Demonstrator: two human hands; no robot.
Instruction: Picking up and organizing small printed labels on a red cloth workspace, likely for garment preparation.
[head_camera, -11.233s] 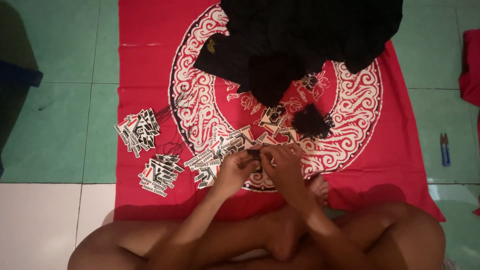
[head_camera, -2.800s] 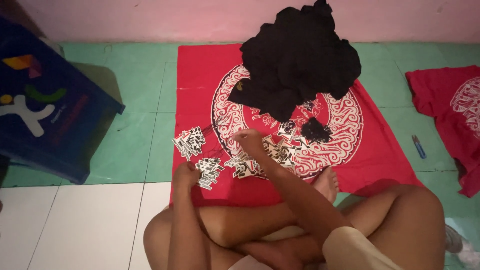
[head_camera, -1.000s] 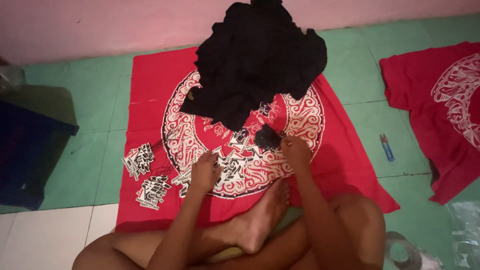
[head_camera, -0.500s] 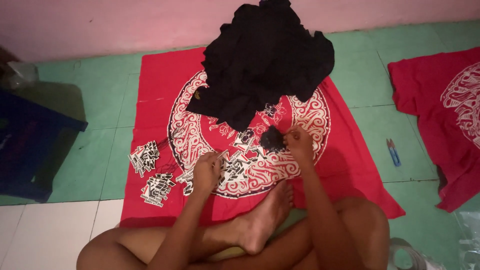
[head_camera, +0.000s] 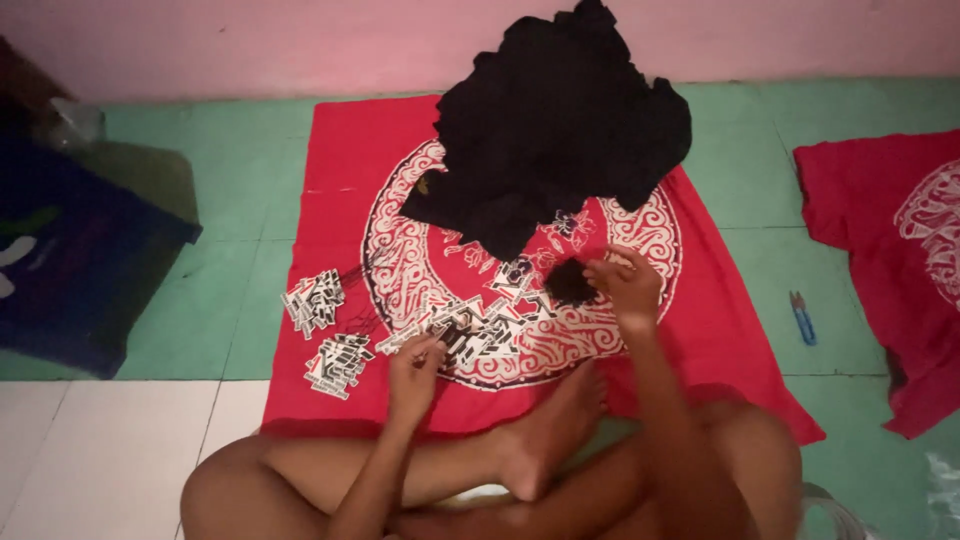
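The floor (head_camera: 260, 230) is green tile, white at the near edge. On it lies a red cloth (head_camera: 340, 170) with a white round pattern, and a black pile (head_camera: 560, 130) of fabric covers its far edge. A second red cloth (head_camera: 870, 220) lies at the right, a small blue clipper (head_camera: 801, 318) beside it.

Half a second ago the right hand (head_camera: 625, 285) was at the same black tuft (head_camera: 570, 283); it has stayed there, so the picking goes on. The fingers pinch the tuft just beside the pile's near edge. The tuft is a round clump, so I cannot tell a long axis or direction.

The left hand (head_camera: 415, 365) rests near the cloth's near edge, its fingers bent on the tags (head_camera: 470, 335); whether they pinch one I cannot tell. Two tag stacks (head_camera: 325, 330) lie at the cloth's left edge
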